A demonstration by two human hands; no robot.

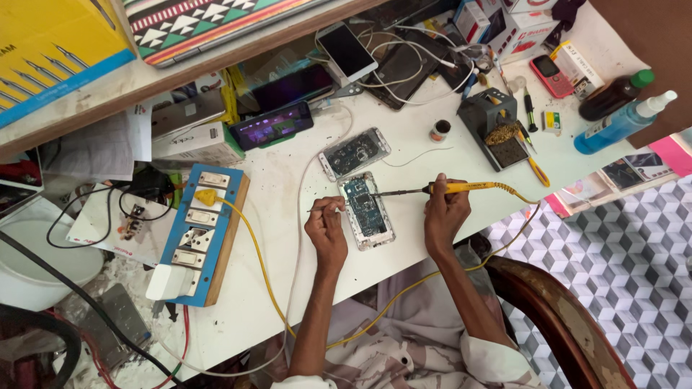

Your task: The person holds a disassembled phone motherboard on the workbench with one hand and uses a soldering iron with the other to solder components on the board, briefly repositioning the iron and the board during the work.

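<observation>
Phone [366,209], opened with its board showing, lies on the white worktop [274,238] between both hands. Left hand [326,227] has its grip pinched on thin tweezers [324,209], their tip at the phone's left edge. Right hand [445,216] has its grip closed around a yellow soldering iron [454,188], whose tip touches the board. Just behind lies a second opened phone [355,153]. Farther left sits a blue switchboard [198,241]; farther right, an iron stand [497,130].

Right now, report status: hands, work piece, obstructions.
Right hand grips yellow soldering iron, tip on opened phone. Left hand holds thin tool at its edge. Second opened phone lies close behind.
</observation>
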